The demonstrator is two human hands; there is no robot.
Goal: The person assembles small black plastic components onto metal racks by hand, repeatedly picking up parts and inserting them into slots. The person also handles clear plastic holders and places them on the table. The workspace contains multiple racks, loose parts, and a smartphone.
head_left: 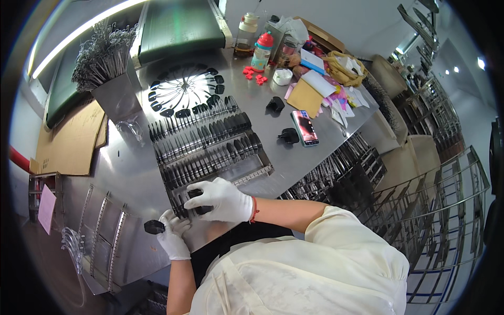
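Observation:
In my white-gloved left hand (172,236), near the table's front edge, a small black flat-headed piece (154,227) sticks out past the thumb. My right hand (223,200), gloved too, curls around a black piece (202,210) at the near end of a metal rack (252,175). Its fingers partly cover that piece, so the full shape is hidden. Rows of slim black pieces (202,131) stand upright in the rack. Beyond it, more pieces with black heads and thin stems (184,90) lie fanned out in a ring.
A lit phone (305,128) lies beside two black blocky parts (288,136) on the right. Behind are a red-capped bottle (262,51), papers (305,97) and a conveyor belt (181,29). Leftward stand a bin of metal stems (116,86), cardboard (68,137) and slotted rails (94,236).

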